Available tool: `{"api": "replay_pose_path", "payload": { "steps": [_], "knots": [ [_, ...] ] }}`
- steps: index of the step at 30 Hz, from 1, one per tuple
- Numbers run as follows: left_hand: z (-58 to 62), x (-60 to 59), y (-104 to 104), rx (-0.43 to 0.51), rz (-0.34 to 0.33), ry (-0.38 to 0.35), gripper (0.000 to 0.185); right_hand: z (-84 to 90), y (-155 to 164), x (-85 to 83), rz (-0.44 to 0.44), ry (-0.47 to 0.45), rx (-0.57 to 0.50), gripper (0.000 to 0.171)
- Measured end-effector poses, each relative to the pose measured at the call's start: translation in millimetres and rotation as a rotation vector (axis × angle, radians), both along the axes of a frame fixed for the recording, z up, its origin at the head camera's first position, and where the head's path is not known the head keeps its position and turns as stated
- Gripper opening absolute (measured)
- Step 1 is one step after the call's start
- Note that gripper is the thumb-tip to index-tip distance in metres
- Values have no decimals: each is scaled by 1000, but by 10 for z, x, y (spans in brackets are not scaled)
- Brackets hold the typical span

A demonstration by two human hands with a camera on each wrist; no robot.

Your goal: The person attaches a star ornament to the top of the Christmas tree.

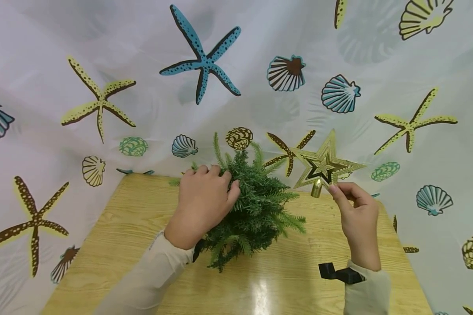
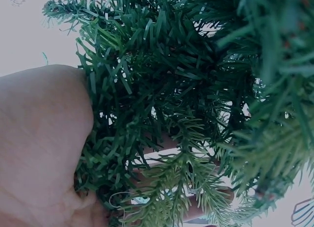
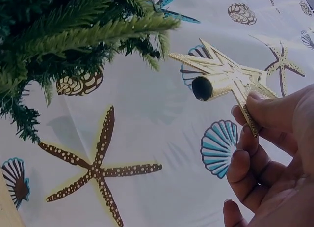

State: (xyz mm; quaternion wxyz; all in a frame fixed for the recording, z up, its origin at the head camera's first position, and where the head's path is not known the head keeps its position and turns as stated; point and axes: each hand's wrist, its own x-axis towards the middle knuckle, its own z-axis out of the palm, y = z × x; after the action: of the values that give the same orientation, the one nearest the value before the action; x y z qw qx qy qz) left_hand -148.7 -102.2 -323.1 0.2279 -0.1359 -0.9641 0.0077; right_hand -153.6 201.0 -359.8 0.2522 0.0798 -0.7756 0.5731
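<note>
- Gold plastic-looking star topper [image 1: 326, 165] is pinched by one lower point between the thumb and forefinger of the right hand [image 1: 358, 218]; the rest of the star sticks up above those fingertips, off the table.
- Its little gold tube socket [image 3: 206, 87] sits just left of the pinching fingers [image 3: 267, 109] in the right wrist view, open end facing the camera. The other right fingers are loosely curled under it, not touching the star as far as I can see.
- Left of the star, close to its tips but apart from them, is a small green artificial tree [image 1: 252, 205].
- The left hand [image 1: 202, 201] lies on the tree's top left side, fingers curled into the branches and gripping them. In the left wrist view the needles [image 2: 162, 104] poke out between palm and fingertips.
- Under both hands is a light wooden table [image 1: 122, 236].
- Behind it all hangs a white curtain [image 1: 260, 43] printed with starfish and shells.
</note>
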Motion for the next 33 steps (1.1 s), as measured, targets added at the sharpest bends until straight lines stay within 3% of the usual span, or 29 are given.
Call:
{"api": "replay_pose_path", "payload": {
  "steps": [10,22,33],
  "knots": [
    [11,-1,-8,-8,8,-13,39,317,-268,56,38,43,15,18],
    [11,26,-13,-12,14,-8,39,397,-391,-14,95,85,1,15],
    [-24,27,-16,-32,13,40,39,526,-549,-91,138,101,30,15]
  ]
}}
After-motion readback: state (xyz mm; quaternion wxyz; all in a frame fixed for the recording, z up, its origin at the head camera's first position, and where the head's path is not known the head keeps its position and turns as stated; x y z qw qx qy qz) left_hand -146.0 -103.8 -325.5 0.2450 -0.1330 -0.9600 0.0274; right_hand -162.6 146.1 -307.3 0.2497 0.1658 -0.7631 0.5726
